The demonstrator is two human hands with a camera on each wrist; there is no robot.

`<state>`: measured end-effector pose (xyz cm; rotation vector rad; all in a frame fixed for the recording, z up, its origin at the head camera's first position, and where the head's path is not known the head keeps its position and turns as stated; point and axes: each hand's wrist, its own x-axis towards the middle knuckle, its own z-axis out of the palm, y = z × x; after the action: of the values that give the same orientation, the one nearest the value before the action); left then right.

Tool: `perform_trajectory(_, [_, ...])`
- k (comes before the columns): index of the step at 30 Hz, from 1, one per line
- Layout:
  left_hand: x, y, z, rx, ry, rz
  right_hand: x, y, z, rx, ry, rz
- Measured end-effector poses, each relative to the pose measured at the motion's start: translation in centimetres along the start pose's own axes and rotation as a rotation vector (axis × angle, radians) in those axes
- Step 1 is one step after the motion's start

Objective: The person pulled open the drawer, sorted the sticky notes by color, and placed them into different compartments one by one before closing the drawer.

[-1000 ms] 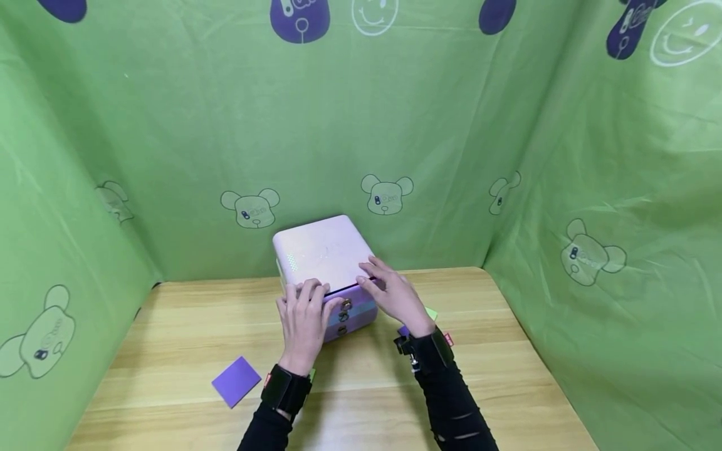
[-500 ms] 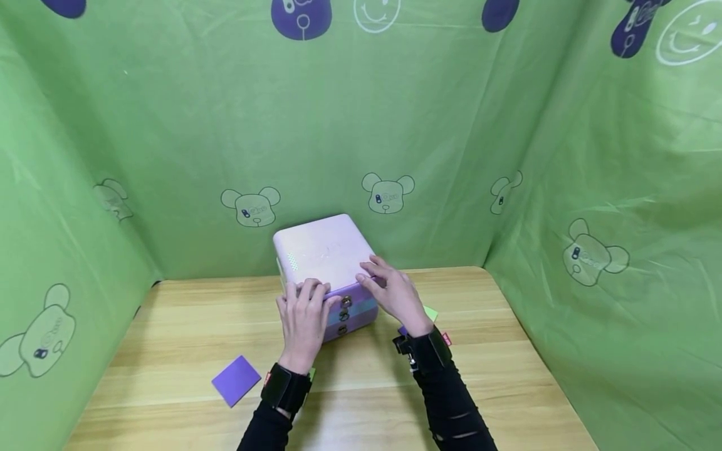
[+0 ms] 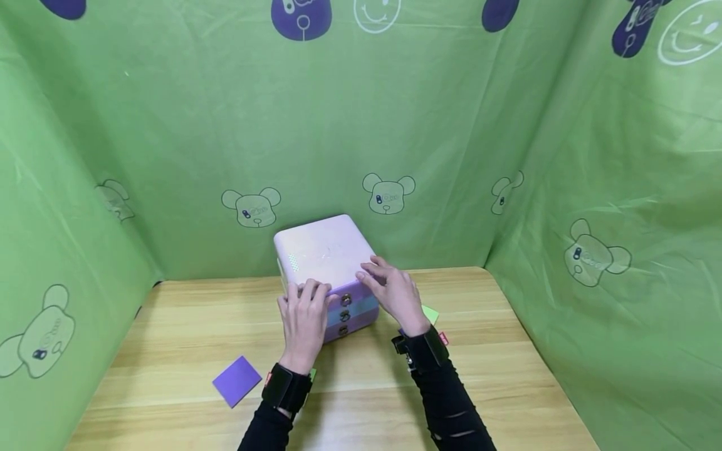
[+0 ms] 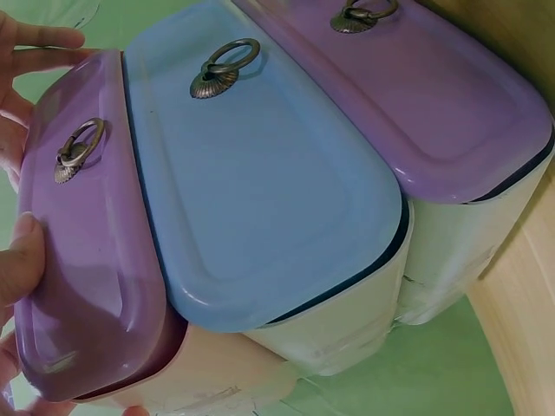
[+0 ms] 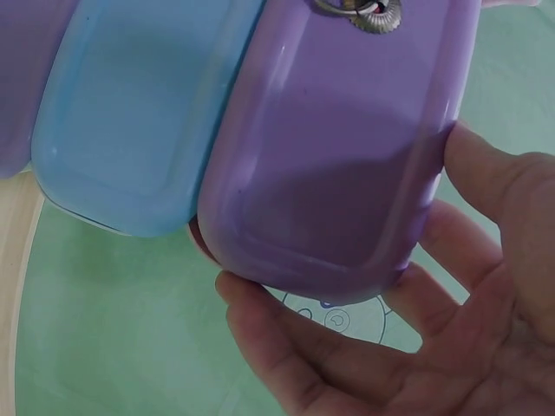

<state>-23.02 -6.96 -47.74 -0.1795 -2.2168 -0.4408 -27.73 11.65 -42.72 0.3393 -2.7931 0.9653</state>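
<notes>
From my station: left hand [image 3: 303, 318] grips drawer box [image 3: 327, 254], 7 o'clock; right hand [image 3: 396, 295] touches 4 o'clock, grasp unclear.

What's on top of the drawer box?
Only fingers of the left hand and right hand, near the front of the drawer box; surface beneath them can't be seen.

**Curled and converging**

The black-sleeved left forearm [image 3: 265, 429] and right forearm [image 3: 455, 407] reach forward, leaning toward each other. The left hand [image 3: 302, 324] lies back uppermost, fingers [image 3: 308, 291] bent, thumb [image 4: 22, 264] spread inward. The right hand [image 3: 398, 300] angles leftward, its thumb [image 5: 486, 173] facing its curved fingers [image 5: 277, 338].
</notes>
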Motion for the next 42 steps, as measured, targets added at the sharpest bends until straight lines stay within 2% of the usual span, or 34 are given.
perform_trajectory(6, [0.03,-0.05,0.15,-0.013,0.026,0.006,0.04,0.13,0.13,-0.015,0.027,0.013])
perform_trajectory(15, [-0.05,0.1,0.44,-0.004,0.06,0.007,-0.11,0.07,0.27,-0.054,0.053,-0.027])
perform_trajectory(22, [0.16,0.03,0.22,-0.028,0.049,-0.002,-0.53,0.02,0.54,-0.155,0.058,-0.129])
perform_trajectory(26, [0.31,0.0,0.02,-0.06,0.039,-0.012,-0.7,0.05,0.56,-0.165,0.069,-0.156])
perform_trajectory(34, [0.6,-0.34,-0.02,-0.109,0.044,0.011,-0.74,0.09,0.48,-0.156,0.019,-0.162])
perform_trajectory(42, [0.49,-0.71,0.02,-0.151,0.043,0.011,-0.83,0.54,0.36,-0.123,-0.065,-0.168])
